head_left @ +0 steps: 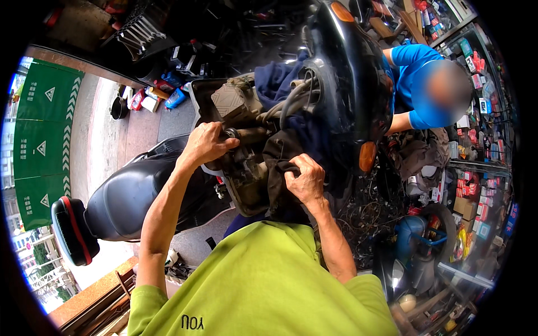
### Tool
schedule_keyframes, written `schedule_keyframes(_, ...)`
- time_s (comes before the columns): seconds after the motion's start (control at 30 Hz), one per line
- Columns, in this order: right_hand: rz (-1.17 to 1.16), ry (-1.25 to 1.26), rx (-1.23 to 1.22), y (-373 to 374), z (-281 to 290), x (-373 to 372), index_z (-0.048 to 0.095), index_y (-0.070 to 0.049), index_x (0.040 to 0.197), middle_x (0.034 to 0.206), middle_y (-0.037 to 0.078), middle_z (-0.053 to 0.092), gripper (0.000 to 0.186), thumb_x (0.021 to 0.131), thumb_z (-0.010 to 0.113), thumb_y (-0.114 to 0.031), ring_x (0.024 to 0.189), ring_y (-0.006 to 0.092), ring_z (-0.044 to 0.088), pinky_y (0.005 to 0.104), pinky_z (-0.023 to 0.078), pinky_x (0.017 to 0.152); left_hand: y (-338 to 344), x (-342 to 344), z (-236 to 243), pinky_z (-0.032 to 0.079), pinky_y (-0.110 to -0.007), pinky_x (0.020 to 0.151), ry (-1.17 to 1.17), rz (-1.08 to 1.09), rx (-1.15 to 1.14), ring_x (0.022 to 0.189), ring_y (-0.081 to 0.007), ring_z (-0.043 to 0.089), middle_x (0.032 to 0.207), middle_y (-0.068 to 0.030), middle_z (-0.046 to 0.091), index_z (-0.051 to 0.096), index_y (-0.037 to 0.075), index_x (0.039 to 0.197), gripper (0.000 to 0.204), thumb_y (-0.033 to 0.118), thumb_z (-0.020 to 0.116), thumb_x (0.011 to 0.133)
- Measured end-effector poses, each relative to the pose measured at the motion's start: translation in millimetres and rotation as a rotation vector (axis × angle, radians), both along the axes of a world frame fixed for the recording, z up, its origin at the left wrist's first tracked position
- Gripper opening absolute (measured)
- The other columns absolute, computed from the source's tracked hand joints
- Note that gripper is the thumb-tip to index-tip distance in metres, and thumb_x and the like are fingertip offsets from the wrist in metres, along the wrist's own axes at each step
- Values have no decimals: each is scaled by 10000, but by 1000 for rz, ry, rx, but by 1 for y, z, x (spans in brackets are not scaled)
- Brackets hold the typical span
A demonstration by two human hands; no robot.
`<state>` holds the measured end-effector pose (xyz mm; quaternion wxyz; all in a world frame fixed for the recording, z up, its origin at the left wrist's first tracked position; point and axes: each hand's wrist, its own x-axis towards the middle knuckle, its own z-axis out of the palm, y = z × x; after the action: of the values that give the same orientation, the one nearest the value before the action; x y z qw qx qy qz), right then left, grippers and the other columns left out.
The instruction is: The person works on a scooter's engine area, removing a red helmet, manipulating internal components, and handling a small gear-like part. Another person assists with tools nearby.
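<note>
My left hand (206, 144) is curled at the left side of a grimy tray (246, 204), closed on the near end of a dirty metal cylinder (251, 134). Its thumb and fingers lie on either side of that end. A dark brown rag (278, 168) hangs over the tray's right side, and my right hand (307, 180) pinches it. Inside the tray, other greasy parts are too dark to make out. Behind them are a piece of cardboard (228, 99), a navy cloth (276, 84) and a bundle of pale hoses (302, 95).
A dark motorbike body (350, 84) with orange lights stands just right of the tray. Beyond it bends a person in a blue shirt (428, 84). A black scooter seat (131, 190) is to my left. Spanners (140, 35) and bottles (162, 95) lie far left; packed shelves (476, 190) line the right.
</note>
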<state>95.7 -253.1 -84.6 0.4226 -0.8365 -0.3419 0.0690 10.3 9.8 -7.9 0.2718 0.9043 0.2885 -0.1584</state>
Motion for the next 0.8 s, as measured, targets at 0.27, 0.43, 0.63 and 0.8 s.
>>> schedule_keyframes(0.27, 78, 20, -131, -2, 13, 2, 653, -26, 860, 866, 122, 635, 187, 698, 675, -117, 832, 312, 636, 406, 520, 732, -12, -4, 5, 457, -459, 730, -192, -309, 242, 834, -394, 589, 865, -211, 576, 500, 8, 875, 439, 356, 749, 776)
schedule_keyframes(0.43, 165, -6, -242, -2, 53, 8, 655, -25, 889, 901, 125, 622, 326, 706, 790, -258, 895, 298, 612, 407, 486, 789, -10, 8, 14, 456, -463, 561, -9, -66, 200, 577, -399, 584, 568, -216, 544, 535, -24, 637, 536, 455, 622, 861)
schedule_keyframes(0.63, 139, -82, -298, 4, 80, 6, 659, -18, 911, 922, 117, 636, 363, 708, 807, -279, 918, 292, 596, 397, 440, 863, -15, -6, 2, 461, -436, 625, -271, -305, 359, 730, -369, 603, 777, -180, 573, 496, 11, 782, 420, 379, 691, 837)
schedule_keyframes(0.8, 104, -172, -150, 10, 76, 4, 642, -22, 860, 924, 115, 598, 282, 721, 794, -215, 932, 287, 563, 423, 409, 893, -7, 6, 15, 469, -441, 589, 34, -119, 92, 630, -391, 596, 612, -199, 541, 522, -33, 696, 472, 386, 662, 861)
